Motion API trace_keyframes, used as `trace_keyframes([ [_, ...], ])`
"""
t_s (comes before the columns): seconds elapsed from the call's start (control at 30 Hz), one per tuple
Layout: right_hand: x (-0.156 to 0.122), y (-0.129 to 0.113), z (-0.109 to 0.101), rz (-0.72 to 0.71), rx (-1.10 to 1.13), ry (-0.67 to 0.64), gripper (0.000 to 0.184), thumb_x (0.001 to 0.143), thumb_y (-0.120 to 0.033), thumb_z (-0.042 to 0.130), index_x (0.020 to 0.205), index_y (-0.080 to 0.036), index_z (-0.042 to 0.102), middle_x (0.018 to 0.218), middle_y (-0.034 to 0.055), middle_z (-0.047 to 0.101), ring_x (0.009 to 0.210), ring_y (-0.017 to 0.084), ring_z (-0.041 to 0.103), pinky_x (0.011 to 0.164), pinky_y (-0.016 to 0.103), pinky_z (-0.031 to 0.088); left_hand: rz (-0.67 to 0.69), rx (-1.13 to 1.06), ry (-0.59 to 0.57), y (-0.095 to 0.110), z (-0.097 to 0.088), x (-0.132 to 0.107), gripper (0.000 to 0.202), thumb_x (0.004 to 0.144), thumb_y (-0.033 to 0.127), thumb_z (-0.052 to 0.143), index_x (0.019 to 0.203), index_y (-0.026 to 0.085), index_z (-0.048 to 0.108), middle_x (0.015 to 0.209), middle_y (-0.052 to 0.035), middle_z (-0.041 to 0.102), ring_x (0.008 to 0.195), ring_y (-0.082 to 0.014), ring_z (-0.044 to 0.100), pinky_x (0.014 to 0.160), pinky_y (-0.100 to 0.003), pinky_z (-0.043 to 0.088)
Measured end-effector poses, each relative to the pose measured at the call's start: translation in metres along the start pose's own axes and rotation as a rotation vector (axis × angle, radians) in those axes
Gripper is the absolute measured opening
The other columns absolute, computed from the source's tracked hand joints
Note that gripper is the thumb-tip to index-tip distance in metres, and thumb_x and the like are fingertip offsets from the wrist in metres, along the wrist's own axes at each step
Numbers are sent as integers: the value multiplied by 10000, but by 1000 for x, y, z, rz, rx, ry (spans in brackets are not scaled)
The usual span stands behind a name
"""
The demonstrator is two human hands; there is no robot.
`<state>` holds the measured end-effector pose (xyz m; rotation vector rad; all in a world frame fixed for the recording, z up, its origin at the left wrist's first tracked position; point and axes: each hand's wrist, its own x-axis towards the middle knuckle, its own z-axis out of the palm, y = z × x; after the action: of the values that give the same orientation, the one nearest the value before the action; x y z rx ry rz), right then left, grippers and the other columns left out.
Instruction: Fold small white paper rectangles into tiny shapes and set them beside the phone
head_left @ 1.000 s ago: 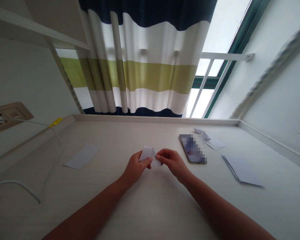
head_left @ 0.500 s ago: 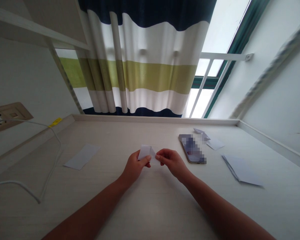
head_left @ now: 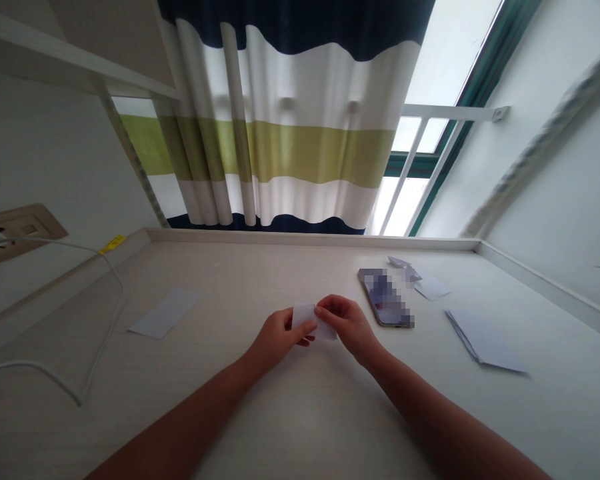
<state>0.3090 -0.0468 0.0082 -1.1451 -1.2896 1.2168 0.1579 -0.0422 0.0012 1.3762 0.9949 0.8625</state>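
Between my two hands is a small piece of white paper (head_left: 303, 313), held just above the pale desk (head_left: 260, 273). My left hand (head_left: 280, 337) is closed on its left side, thumb on top and fingers beneath. On the right side, my right hand (head_left: 344, 323) pinches the paper, its thumb and forefinger near the upper edge. Part of the paper shows below the right fingers; the rest is hidden behind them. A phone (head_left: 386, 298) lies flat just right of my right hand.
A single paper sheet (head_left: 165, 313) lies to the left, near a white cable (head_left: 115, 310). At right are a stack of paper (head_left: 486, 341) and some folded paper (head_left: 405, 268) beside another sheet (head_left: 433, 288). A low rim (head_left: 310, 238) borders the desk's back.
My left hand and the paper have shifted right, closer to my right hand. My right thumb and fingers now overlap more of the paper, and its visible shape differs.
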Motion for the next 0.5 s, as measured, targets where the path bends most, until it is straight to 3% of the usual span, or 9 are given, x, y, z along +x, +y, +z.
trace_keyframes([
  [0.13, -1, -1, 2, 9, 50, -12, 225, 605, -347, 667, 589, -165, 535, 522, -46, 469, 486, 79, 392, 461, 219, 279, 159, 106, 114, 5, -1, -3, 340, 768, 370, 515, 967, 125, 645, 910, -83, 683, 773, -186, 621, 657, -273, 498],
  [0.3, -2, -5, 5, 37, 113, -9, 244, 582, -347, 674, 554, -166, 513, 502, -52, 458, 483, 78, 378, 474, 224, 277, 298, 251, 209, 7, 0, -7, 311, 785, 332, 502, 1002, 172, 657, 990, -66, 678, 901, -199, 607, 781, -270, 456],
  [0.5, -3, -5, 6, 60, 106, -13, 228, 582, -344, 679, 583, -162, 542, 531, -43, 493, 510, 85, 410, 498, 228, 300, 279, 257, 201, 6, 1, -8, 307, 774, 335, 515, 975, 161, 669, 929, -71, 692, 769, -184, 623, 686, -260, 472],
])
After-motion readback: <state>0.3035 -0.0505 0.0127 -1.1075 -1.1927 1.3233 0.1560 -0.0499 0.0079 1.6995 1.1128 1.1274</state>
